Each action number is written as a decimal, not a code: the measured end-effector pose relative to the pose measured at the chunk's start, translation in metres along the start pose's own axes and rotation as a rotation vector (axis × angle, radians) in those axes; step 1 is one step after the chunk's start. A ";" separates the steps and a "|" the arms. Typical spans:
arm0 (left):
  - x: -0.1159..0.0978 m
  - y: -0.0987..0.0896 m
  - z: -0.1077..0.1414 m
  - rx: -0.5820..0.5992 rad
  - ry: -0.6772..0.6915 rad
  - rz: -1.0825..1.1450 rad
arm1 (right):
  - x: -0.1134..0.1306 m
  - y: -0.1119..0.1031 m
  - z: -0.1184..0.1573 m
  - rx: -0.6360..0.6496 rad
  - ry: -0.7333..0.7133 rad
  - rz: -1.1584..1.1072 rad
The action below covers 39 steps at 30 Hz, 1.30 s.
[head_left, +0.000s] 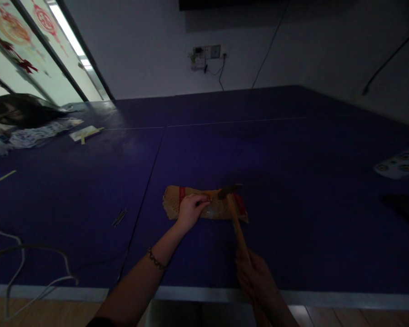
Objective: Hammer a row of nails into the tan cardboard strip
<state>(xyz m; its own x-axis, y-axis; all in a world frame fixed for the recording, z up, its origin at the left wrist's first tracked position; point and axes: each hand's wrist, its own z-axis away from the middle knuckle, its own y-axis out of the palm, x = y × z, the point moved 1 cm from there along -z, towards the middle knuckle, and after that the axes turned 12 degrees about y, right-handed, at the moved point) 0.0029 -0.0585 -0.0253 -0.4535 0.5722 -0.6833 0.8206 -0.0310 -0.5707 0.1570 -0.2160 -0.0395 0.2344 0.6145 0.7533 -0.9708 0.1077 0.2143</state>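
At far left, a dark bag [23,110] and papers [37,135] crowd the table [293,150], and cables [37,246] loop past its pale near edge [177,293]. Red decorations [45,20] at the window are too blurred to read. Thin rods [119,217] lie left of a seam [147,186]. Right of it, the left hand [191,210] rests on the cardboard [220,211], pinching something small [210,199], too tiny to identify; marks on the cardboard's red bands are illegible. The right hand [257,277] grips the hammer [237,227], its head over the cardboard's right part. Purple surface stretches on to a white object [398,163] and a dark one [405,206].
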 end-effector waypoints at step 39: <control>0.000 -0.006 0.003 -0.046 0.045 -0.047 | 0.002 0.001 0.000 -0.023 0.003 0.008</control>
<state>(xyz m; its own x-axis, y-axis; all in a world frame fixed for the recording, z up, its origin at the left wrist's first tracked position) -0.0030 -0.0614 -0.0234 -0.4767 0.6085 -0.6344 0.8142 0.0337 -0.5796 0.1563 -0.2151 -0.0377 0.2269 0.6175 0.7532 -0.9735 0.1210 0.1941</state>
